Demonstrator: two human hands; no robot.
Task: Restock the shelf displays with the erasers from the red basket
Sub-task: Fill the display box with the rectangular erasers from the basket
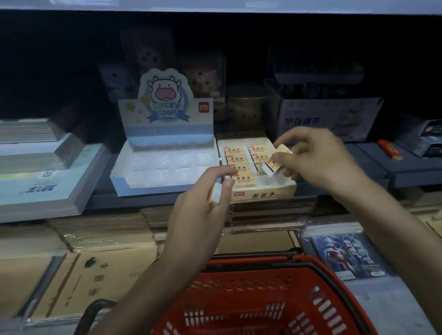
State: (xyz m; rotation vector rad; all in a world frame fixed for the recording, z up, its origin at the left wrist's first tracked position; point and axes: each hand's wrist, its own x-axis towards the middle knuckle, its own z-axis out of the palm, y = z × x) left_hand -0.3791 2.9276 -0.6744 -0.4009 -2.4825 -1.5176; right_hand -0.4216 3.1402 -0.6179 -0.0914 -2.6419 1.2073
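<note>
Two erasers pinched in the right hand (pixel 317 156) over the yellow display box (pixel 263 190) on the shelf (pixel 375 177): a lower eraser (pixel 269 168) tilted with its white end down and toward the camera, long axis running diagonally up toward the thumb, and an upper eraser (pixel 283 148) angled much the same behind it. Left hand (pixel 204 203) closed on what looks like another white-ended eraser (pixel 216 191), though dim and blurred there, so hard to be sure. Rows already seated in the box lie flat, labels up, long axes left to right. Risk from here: with two pieces in one pinch, likely to slip one while seating the other, dropping it onto the stocked rows or off the shelf lip toward the red basket (pixel 254 311) below. Also a chance of setting the tilted piece across its slot rather than along it, jamming against neighbours. Blue cow display (pixel 166 169) just left, its tray bare.
</note>
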